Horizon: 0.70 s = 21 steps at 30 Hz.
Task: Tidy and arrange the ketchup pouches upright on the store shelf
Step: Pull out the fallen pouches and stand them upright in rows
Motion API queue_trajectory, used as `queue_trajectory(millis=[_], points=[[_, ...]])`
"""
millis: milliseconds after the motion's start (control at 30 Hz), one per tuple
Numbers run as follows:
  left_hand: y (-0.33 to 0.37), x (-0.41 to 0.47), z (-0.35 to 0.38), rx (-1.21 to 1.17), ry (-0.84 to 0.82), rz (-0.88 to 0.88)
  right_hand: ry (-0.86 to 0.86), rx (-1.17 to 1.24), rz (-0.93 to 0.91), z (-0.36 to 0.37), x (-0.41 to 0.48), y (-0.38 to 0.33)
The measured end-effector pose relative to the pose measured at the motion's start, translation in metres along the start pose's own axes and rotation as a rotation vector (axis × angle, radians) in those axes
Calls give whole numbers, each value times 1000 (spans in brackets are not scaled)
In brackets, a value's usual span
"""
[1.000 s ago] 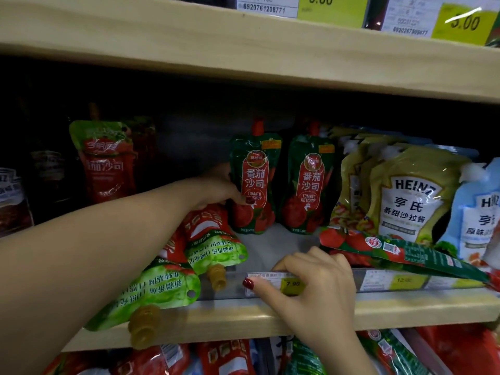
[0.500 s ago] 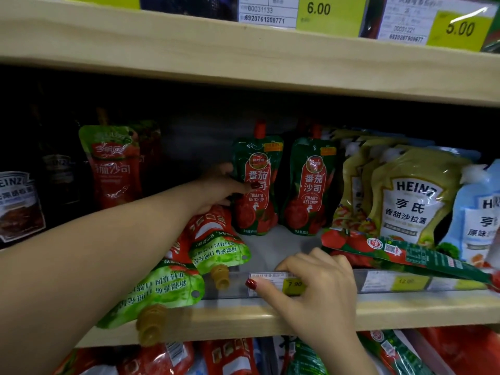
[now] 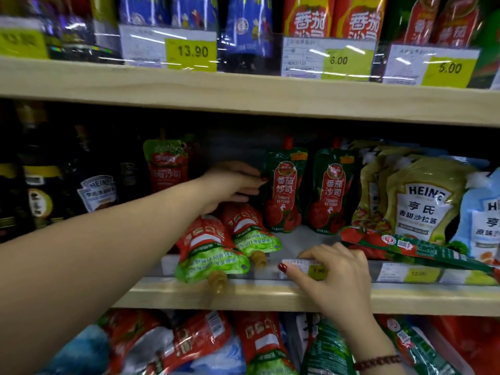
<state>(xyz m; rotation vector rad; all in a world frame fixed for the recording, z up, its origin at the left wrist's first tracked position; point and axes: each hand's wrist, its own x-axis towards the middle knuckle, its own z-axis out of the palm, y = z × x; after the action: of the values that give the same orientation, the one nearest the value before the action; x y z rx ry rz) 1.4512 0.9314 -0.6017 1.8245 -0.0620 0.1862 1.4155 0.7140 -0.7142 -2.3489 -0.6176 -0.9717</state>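
Two dark green ketchup pouches (image 3: 284,190) (image 3: 334,190) stand upright at the back of the middle shelf (image 3: 270,296). My left hand (image 3: 232,185) reaches in beside the left one, thumb tip at its left edge, fingers apart and holding nothing. Below that hand, two red-and-green pouches (image 3: 211,250) (image 3: 251,234) lie flat with their spouts over the shelf front. Another red-and-green pouch (image 3: 414,247) lies flat on the right. One more pouch (image 3: 167,163) stands upright at the back left. My right hand (image 3: 332,269) rests on the price-tag rail, gripping nothing.
Yellow-green Heinz pouches (image 3: 416,204) and a pale blue one (image 3: 484,220) stand to the right. Dark Heinz bottles (image 3: 97,193) fill the left. Above the upper shelf board (image 3: 243,96) are price tags and more packs. Several pouches (image 3: 194,345) lie on the shelf below.
My left hand has risen a little along the green pouch's left edge and its thumb has come off the pouch's front. The view has pulled back and tilted up. My right hand stays put.
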Motion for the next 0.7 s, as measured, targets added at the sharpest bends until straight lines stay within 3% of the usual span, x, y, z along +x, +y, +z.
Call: queue_trajectory(millis=[200, 400, 700], points=[[6, -36, -13, 18, -20, 20, -172, 256, -76, -4, 7, -26], [-4, -56, -16, 37, 39, 54, -266, 337, -159, 0, 10, -47], [-4, -69, -30, -53, 77, 108, -286, 136, -203, -11, 14, -57]])
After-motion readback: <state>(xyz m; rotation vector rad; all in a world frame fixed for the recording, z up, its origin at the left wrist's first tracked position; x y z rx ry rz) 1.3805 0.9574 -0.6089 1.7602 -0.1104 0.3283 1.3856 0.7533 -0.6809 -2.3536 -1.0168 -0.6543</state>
